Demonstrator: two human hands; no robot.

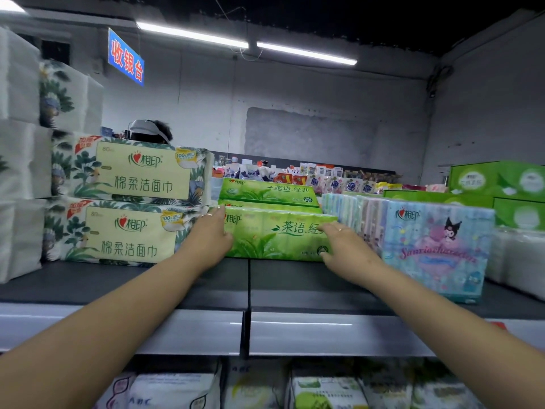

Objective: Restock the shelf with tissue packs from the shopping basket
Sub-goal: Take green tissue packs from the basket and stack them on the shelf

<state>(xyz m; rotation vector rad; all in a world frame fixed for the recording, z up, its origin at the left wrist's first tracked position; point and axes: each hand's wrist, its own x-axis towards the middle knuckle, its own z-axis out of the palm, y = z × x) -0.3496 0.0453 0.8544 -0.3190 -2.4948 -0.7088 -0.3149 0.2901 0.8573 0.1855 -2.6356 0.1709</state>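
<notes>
Far left, 2 floral packs [129, 202] sit stacked on the shelf [177, 286]. Left hand [211, 237] lies flat vs the left end of the green tissue pack [274, 236] — fingers straight, grip open, pressing not clasping. Pack appears to rest on the shelf, just in front of more green packs [268, 191], btwn the florals & the blue cartoon pack [436, 246]. Right hand [345, 249] spreads over its front right end, fingers fairly straight, clasping nothing. Step: seating this pack, I'd say. Next: prob. nudge it back flush w/ neighbours, then fetch another — basket not in view.
</notes>
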